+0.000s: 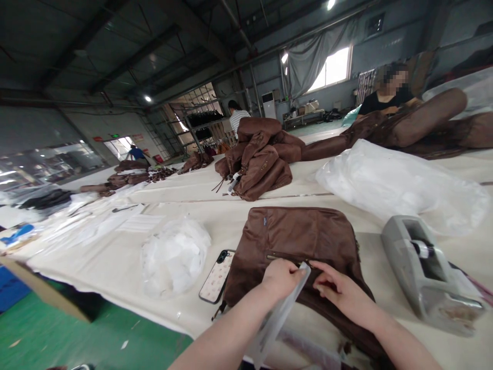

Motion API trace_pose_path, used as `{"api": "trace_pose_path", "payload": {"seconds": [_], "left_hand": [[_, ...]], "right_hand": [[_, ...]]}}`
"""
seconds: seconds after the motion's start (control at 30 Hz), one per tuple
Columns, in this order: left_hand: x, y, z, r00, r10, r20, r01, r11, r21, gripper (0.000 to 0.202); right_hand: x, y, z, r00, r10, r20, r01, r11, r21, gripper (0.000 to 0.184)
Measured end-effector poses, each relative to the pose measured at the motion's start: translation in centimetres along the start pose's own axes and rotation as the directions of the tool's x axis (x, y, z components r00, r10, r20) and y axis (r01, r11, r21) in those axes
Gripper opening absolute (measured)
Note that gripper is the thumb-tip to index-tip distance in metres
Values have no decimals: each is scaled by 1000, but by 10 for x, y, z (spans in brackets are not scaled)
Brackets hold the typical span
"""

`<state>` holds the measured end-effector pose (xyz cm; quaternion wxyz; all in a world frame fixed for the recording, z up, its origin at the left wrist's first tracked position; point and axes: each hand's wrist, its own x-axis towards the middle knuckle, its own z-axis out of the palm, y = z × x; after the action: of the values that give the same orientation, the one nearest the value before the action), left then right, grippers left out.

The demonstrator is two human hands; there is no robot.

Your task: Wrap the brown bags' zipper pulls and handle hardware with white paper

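A folded brown leather garment point(295, 241) lies on the white table point(115, 257) in front of me, zip facing up. My left hand point(281, 277) is closed on a thin clear plastic bag point(279, 313) that hangs down towards me. My right hand point(337, 290) pinches the bag's top edge beside the left hand, resting on the garment. Both hands sit just below the zip.
A phone point(216, 276) lies left of the garment, beside a crumpled plastic bundle point(174, 254). A grey tape dispenser point(427, 272) stands at the right, with a big plastic sheet point(396, 182) behind it. Brown garments are piled point(258, 162) further back. A person point(389, 95) sits at the far right.
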<state>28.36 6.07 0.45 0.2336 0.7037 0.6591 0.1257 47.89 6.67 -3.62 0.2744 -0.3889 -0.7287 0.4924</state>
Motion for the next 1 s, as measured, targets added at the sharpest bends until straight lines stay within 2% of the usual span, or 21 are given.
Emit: {"api": "trace_pose_path", "payload": {"seconds": [0.13,0.43,0.5,0.57,0.63,0.7,0.8,0.9,0.93,1.0], "left_hand": [[-2,3,2,999,-50,-2,50,998,-30,47],[-5,12,8,995,-79,-61,72,992,-105,41],[-3,14,11,992,-103,-73,91,984,-150,38],[0,13,14,989,-129,-79,112,975,-191,36],[4,12,18,986,-145,-84,124,969,-212,35],[8,10,21,985,-150,-86,129,969,-213,32],[11,8,21,985,-147,-86,128,972,-197,28],[6,9,19,985,-132,-111,112,979,-170,24],[3,11,19,985,-97,-143,79,989,-124,23],[-6,16,22,975,49,-215,-33,997,76,22]], "right_hand": [[2,1,-1,1000,0,7,0,1000,22,48],[3,2,2,999,37,-10,-35,994,107,44],[6,0,1,989,113,-98,-96,982,164,39],[10,-4,-1,951,273,-149,-239,948,209,29],[16,-10,-1,900,425,-96,-397,891,221,27],[22,-15,0,870,494,2,-482,848,220,31],[30,-18,9,876,479,47,-473,840,266,31],[36,-14,18,894,449,7,-429,850,305,25],[37,-12,20,898,440,-14,-415,855,312,24],[37,-7,23,904,424,-49,-388,864,320,23]]}}
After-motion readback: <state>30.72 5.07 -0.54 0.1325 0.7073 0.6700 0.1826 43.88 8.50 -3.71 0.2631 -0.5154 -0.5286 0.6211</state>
